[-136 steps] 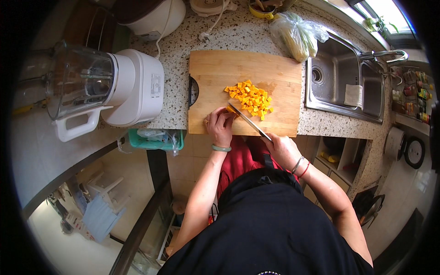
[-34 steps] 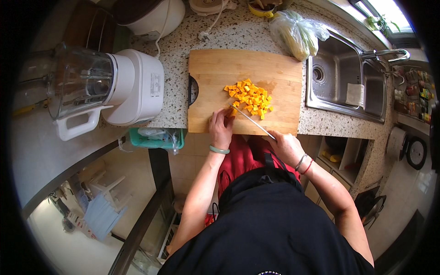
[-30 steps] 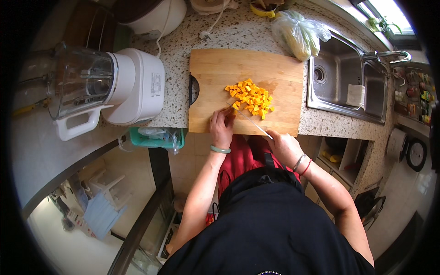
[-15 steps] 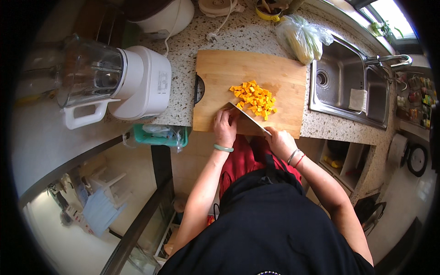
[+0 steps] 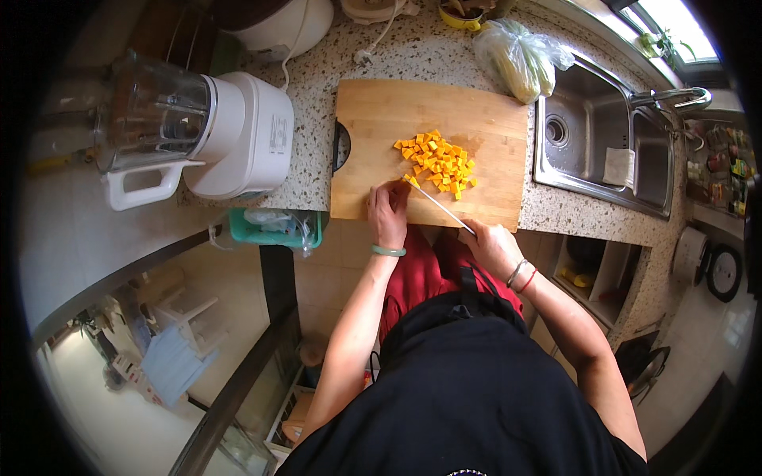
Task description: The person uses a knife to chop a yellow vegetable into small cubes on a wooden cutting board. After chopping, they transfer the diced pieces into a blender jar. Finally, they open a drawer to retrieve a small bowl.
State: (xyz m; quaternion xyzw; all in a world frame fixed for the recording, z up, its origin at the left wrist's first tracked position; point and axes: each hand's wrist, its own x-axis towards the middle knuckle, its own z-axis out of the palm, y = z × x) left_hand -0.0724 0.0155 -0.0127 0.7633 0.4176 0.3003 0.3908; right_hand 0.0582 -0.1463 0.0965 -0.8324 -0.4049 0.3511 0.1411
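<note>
A wooden cutting board point(image 5: 436, 103) lies at the front of the counter. Small orange cubes point(image 5: 444, 165), perhaps pumpkin or carrot, are heaped near its middle. My right hand point(image 5: 492, 247) grips a kitchen knife point(image 5: 441, 207) by the handle. Its blade slants to the far left, and the tip reaches a few orange bits at the heap's near left side. Beside that tip, my left hand point(image 5: 388, 213) rests at the board's near edge with fingers bent and close together. Whatever those fingers hold is hidden beneath them.
A white blender point(image 5: 258, 135) stands left of the board. Below the counter edge hangs a green bin point(image 5: 274, 230) with plastic bags. A clear bag of pale vegetables point(image 5: 520, 59) touches the board's far right corner. A steel sink point(image 5: 587, 111) is set in the counter at right.
The knife blade has tilted and now shows as a thin line, its tip by the small orange bits. My left fingers have shifted slightly. The whole view has moved a little.
</note>
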